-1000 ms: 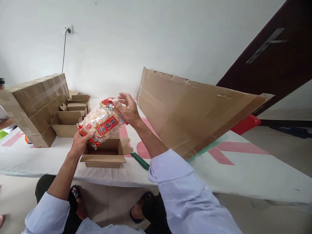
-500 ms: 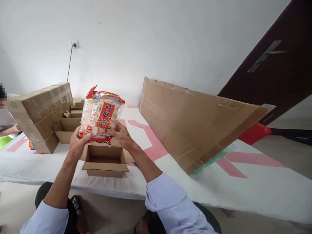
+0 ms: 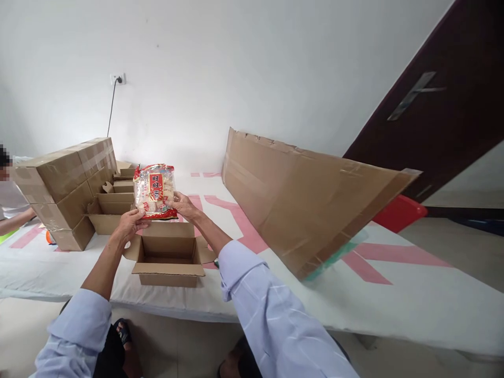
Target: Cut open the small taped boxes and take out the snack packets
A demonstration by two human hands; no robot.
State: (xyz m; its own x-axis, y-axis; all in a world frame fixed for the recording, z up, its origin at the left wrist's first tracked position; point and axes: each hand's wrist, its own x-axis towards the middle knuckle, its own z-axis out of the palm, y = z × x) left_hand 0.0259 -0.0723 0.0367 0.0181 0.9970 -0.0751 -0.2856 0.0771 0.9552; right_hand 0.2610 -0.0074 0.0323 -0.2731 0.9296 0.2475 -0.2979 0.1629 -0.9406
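A clear and red bag of rice crackers [image 3: 155,190] is held upright between my two hands, its printed front towards me. My left hand [image 3: 132,227] grips the lower left corner, the thumb on the front. On the lower right edge my right hand [image 3: 184,206] is closed, thumb also in front. Below and nearer to me stands an open cardboard box [image 3: 168,269] with its flaps folded outward; the part of its inside that shows holds nothing.
Taped cartons [image 3: 59,184] are stacked at the left, with open boxes [image 3: 108,210] beside them. A large cardboard sheet [image 3: 311,199] leans on the right, a red plastic item [image 3: 399,212] behind it. At the far left edge sits another person [image 3: 16,210].
Both hands have carried the cracker bag farther from me, so it looks smaller. More of the box's back flap and left flap now shows. The view has shifted slightly.
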